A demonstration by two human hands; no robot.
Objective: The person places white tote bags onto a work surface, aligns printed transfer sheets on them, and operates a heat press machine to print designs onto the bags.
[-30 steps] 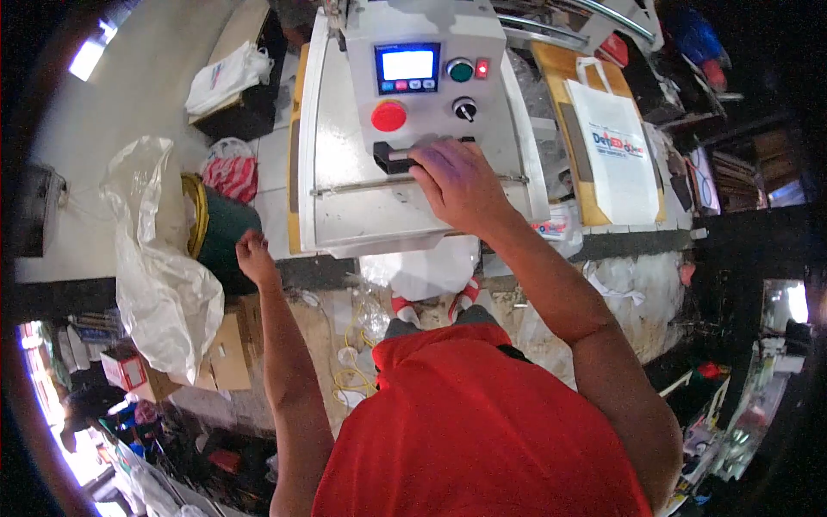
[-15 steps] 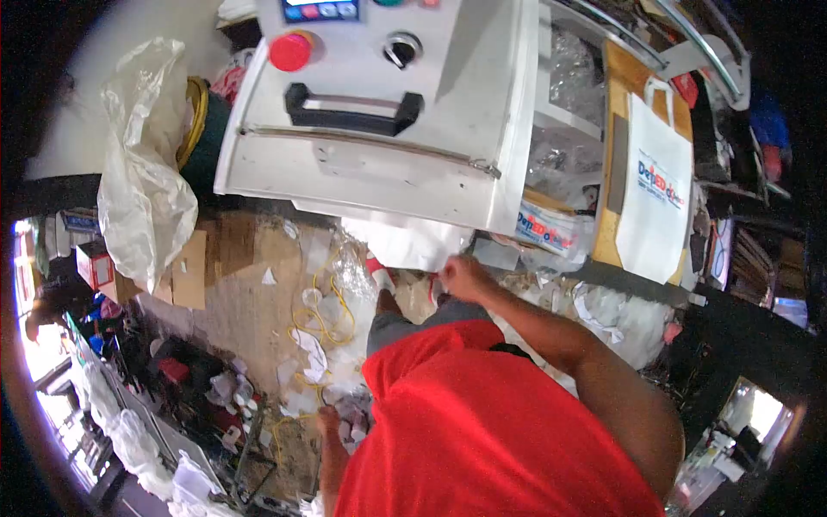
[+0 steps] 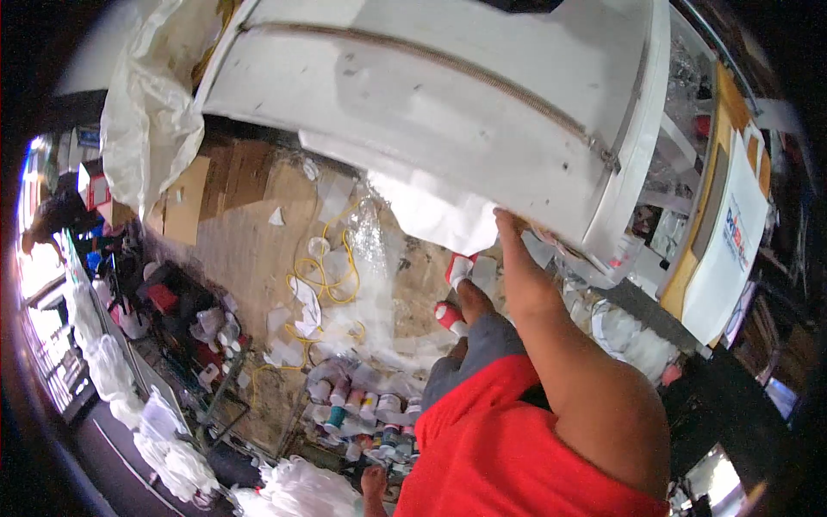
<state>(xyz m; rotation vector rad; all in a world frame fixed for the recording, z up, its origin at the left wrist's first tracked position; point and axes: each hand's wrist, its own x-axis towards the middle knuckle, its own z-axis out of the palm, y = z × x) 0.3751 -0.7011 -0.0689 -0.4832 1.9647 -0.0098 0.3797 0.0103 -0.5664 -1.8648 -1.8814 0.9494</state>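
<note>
My right hand [image 3: 509, 226] is raised to the lower front edge of a large white machine [image 3: 431, 95]. Its fingers are closed at the right edge of a white sheet [image 3: 439, 207] that hangs out below the machine; the fingertips are partly hidden. I cannot tell whether the sheet is cloth or film. My left hand [image 3: 373, 481] hangs low at my side with its fingers curled and nothing visible in them. Close by it are several jars and tubs [image 3: 366, 405] on a rack.
A yellow cord [image 3: 349, 276] and white scraps lie on the floor. Cardboard boxes [image 3: 183, 202] and a translucent plastic bag [image 3: 155, 112] are at the left. White bundles [image 3: 301, 487] lie low in view. A printed white bag [image 3: 732, 246] lies on a board at the right.
The view has tilted down and turned, so the machine's control panel and handle are out of sight. My right hand has moved up along the white sheet to the machine's edge.
</note>
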